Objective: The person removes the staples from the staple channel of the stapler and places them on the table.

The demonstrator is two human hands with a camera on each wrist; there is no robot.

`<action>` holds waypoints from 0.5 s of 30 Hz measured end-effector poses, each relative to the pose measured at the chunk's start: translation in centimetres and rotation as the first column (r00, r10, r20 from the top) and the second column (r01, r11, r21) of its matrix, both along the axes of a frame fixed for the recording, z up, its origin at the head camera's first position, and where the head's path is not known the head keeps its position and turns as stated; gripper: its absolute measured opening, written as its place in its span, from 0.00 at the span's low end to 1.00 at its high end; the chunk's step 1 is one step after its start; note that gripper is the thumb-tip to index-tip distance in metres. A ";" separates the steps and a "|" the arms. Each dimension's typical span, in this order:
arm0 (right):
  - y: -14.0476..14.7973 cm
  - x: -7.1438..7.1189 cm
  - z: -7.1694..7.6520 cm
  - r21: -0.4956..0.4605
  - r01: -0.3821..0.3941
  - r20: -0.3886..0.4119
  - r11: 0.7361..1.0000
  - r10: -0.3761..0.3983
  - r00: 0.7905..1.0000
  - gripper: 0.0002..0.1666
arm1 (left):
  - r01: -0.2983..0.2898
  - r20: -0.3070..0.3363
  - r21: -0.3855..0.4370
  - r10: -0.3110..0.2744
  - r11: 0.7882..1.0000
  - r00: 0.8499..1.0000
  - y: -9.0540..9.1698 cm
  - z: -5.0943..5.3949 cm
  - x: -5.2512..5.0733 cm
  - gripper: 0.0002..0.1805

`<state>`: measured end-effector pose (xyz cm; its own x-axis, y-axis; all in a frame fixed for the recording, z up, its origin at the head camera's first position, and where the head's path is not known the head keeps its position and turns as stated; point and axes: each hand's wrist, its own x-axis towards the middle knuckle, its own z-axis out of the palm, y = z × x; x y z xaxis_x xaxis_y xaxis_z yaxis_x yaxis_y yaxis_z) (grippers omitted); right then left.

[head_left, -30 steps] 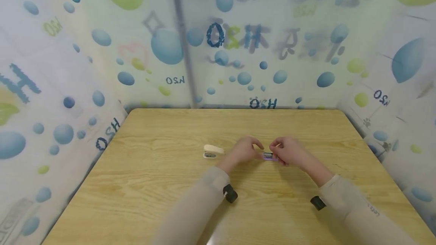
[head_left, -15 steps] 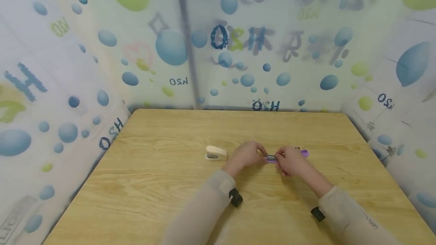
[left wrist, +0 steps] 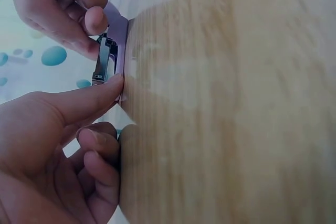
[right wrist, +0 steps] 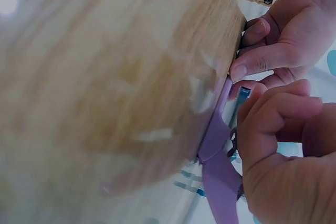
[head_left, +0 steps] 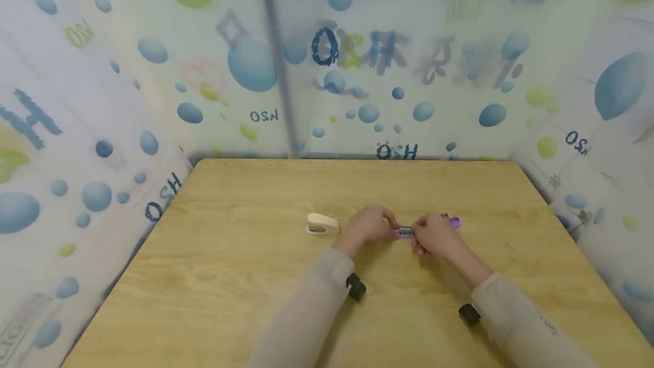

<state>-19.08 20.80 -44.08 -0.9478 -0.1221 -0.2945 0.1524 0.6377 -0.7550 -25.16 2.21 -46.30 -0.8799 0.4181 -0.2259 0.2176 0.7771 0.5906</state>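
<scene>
Apparently midway; on the counter, left hand pinches one end of the opened-out purple stapler, right hand curls its fingers onto the middle; opening looks done, closing not; cream stapler sits untouched just left; metal rail lies bared, can't tell if loaded; right hand hides hinge in head view.

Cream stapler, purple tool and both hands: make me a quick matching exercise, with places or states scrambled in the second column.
Column one
1. Left hand
2. Cream stapler
3. Right hand
4. Purple tool

Column two
A. On the table, left of both hands
B. Touched by both hands
C. The hand nearer the cream stapler
D. The hand farther from the cream stapler

Pairs: 1-C, 2-A, 3-D, 4-B
</scene>
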 end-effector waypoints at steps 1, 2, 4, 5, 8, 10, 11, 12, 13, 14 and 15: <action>0.0 -0.2 0.1 -0.008 0.002 -0.006 1.000 -0.002 1.000 0.18 | -0.005 -0.004 0.002 0.005 1.000 1.000 0.0 0.2 -0.1 0.09; 0.0 -0.3 0.2 -0.012 0.004 -0.012 1.000 -0.004 1.000 0.18 | -0.007 -0.003 0.006 0.007 1.000 1.000 0.0 0.3 -0.2 0.08; 0.0 -0.5 0.4 -0.010 0.009 -0.015 1.000 -0.009 1.000 0.18 | -0.008 0.000 0.009 0.008 1.000 1.000 0.0 0.5 -0.4 0.08; -0.1 -0.5 0.5 -0.009 0.012 -0.014 1.000 -0.012 1.000 0.17 | -0.006 0.005 0.009 0.006 1.000 1.000 0.0 0.6 -0.5 0.08; -0.2 -0.5 0.6 -0.006 0.019 -0.025 1.000 -0.020 1.000 0.16 | -0.004 0.016 0.010 0.004 1.000 1.000 0.0 0.7 -0.5 0.07; -0.3 -0.4 0.7 -0.007 0.022 -0.031 1.000 -0.022 0.999 0.15 | -0.007 0.022 0.013 0.007 1.000 1.000 0.0 0.7 -0.5 0.07; -0.3 -0.4 0.7 -0.004 0.021 -0.034 1.000 -0.021 0.999 0.14 | -0.007 0.026 0.014 0.007 1.000 1.000 0.0 0.8 -0.5 0.07; -0.3 -0.3 0.7 0.002 0.018 -0.036 1.000 -0.018 0.999 0.13 | -0.008 0.029 0.014 0.008 1.000 1.000 -0.1 0.8 -0.4 0.07; -0.4 -0.3 0.8 0.007 0.016 -0.035 1.000 -0.016 0.999 0.12 | -0.009 0.032 0.017 0.009 1.000 0.999 -0.1 0.8 -0.3 0.07; -0.4 -0.3 0.8 0.010 0.012 -0.036 1.000 -0.011 0.999 0.11 | -0.011 0.035 0.019 0.010 1.000 0.999 -0.1 0.8 -0.2 0.06; -0.4 -0.3 0.8 0.020 0.006 -0.043 1.000 -0.005 0.999 0.11 | -0.011 0.038 0.023 0.011 1.000 0.999 -0.1 0.8 -0.2 0.06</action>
